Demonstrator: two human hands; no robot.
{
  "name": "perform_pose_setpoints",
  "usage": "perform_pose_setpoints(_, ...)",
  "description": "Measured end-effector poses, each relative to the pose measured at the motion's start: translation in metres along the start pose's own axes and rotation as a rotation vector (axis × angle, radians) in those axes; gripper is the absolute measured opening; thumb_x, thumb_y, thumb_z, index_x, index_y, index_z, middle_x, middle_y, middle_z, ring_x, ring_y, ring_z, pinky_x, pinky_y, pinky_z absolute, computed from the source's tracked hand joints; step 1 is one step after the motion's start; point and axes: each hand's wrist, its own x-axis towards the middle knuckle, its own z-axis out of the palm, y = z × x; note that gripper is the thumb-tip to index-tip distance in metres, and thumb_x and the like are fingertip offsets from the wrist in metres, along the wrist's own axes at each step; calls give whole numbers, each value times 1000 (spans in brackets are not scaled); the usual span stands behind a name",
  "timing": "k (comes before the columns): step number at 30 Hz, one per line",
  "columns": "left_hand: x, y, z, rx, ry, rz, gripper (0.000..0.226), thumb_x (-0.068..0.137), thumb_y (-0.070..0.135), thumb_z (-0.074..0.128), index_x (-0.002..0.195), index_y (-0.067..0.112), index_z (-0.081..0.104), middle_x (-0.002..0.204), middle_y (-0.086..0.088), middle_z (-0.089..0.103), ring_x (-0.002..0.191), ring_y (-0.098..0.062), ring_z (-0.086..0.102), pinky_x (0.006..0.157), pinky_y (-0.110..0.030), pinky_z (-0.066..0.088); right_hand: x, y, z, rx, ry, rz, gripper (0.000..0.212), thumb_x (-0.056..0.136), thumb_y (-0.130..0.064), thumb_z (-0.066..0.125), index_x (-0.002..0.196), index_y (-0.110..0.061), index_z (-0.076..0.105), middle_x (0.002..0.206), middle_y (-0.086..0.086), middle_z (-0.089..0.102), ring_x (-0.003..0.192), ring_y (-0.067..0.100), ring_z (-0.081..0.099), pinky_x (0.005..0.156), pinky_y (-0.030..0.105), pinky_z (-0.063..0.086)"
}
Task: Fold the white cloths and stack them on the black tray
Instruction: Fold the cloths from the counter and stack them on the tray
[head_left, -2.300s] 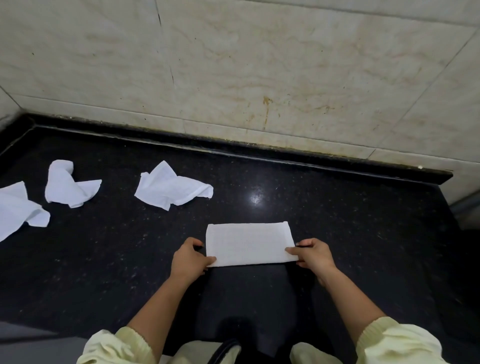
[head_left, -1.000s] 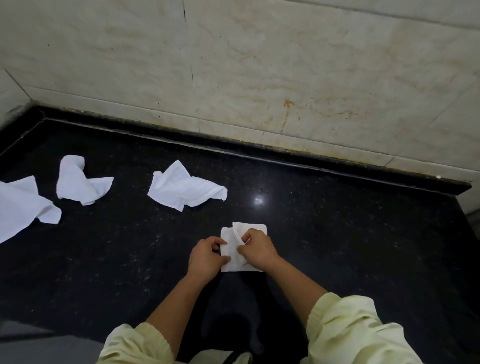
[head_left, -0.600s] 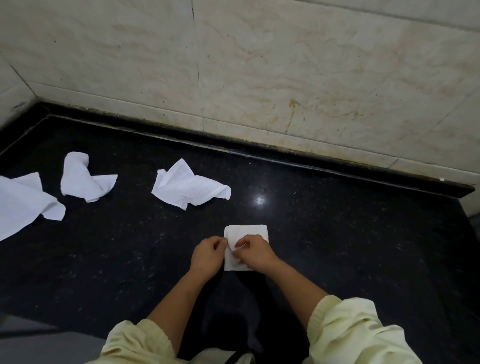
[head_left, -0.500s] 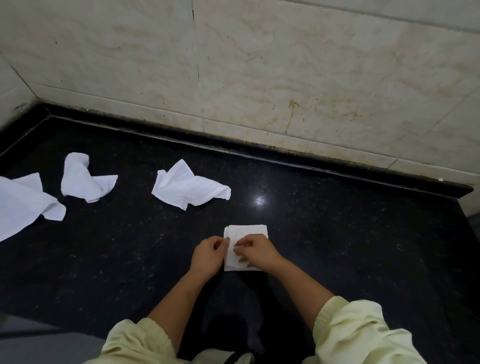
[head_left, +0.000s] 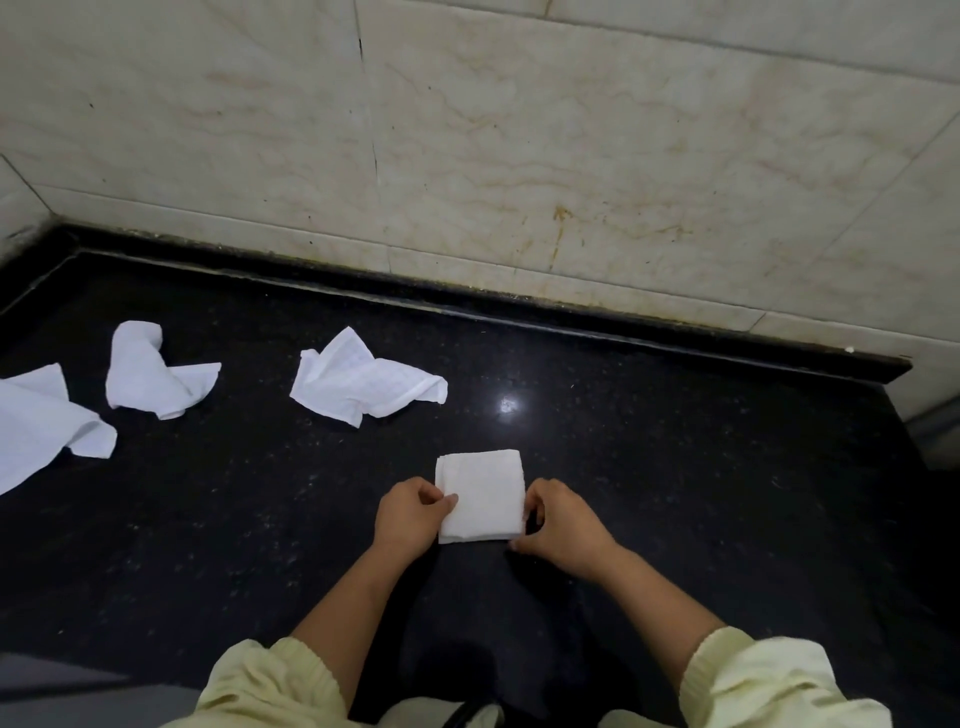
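Note:
A white cloth (head_left: 480, 496), folded into a small square, lies flat on the black counter (head_left: 675, 467) in front of me. My left hand (head_left: 410, 519) pinches its left edge, thumb on top of the fabric. My right hand (head_left: 561, 525) is at its right edge with fingers curled against the near right corner. Three unfolded white cloths lie crumpled to the left: one (head_left: 363, 382) close by, a second (head_left: 150, 379) farther left, a third (head_left: 41, 421) cut off by the left border. No black tray is in view.
A beige tiled wall (head_left: 519, 156) rises behind the counter, above a raised black back lip (head_left: 571, 317). The counter ends at the right near a grey fixture (head_left: 935, 431). Its front edge runs along the lower left.
The cloth went from a wide rectangle to a small square as my right hand folded it leftward. That hand has since slid off the top to the right edge; the left stays at the left edge.

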Motion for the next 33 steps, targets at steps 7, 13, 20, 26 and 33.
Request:
perform_pose_setpoints(7,-1,-4,-3,31,0,2,15,87,25,69,84,11,64,82,1,64,77,-13,59,64,-22,43,-8,-2,21,-328,110,-109,19,99,-31,43,105,-13,46,109,2,50,91,21,55,69,27,33)
perform_pose_setpoints(13,-3,-5,-2,34,10,0,15,86,22,70,81,9,63,81,-1,64,76,-13,58,66,-23,43,-12,4,23,-296,128,-31,13,100,-26,37,91,-17,39,100,3,52,77,17,46,67,29,35)
perform_pose_setpoints(20,-5,-3,-3,16,9,-6,13,84,22,72,85,15,61,84,2,62,83,-16,61,71,-23,46,4,8,2,155,39,253,13,76,-17,64,87,-11,62,84,1,67,83,20,64,69,30,51)
perform_pose_setpoints(26,-10,5,-5,-23,-41,-51,47,75,12,78,114,16,51,94,-1,61,85,-17,61,64,-22,45,20,-3,-4,318,147,268,17,80,-12,64,97,-11,64,86,1,67,88,17,61,72,25,46)
perform_pose_setpoints(33,-8,9,-8,12,-108,-87,62,70,1,78,125,15,51,91,-1,62,83,-14,60,57,-18,44,33,-13,10,457,113,309,14,80,-15,70,89,-13,60,92,1,62,87,17,58,72,28,46)
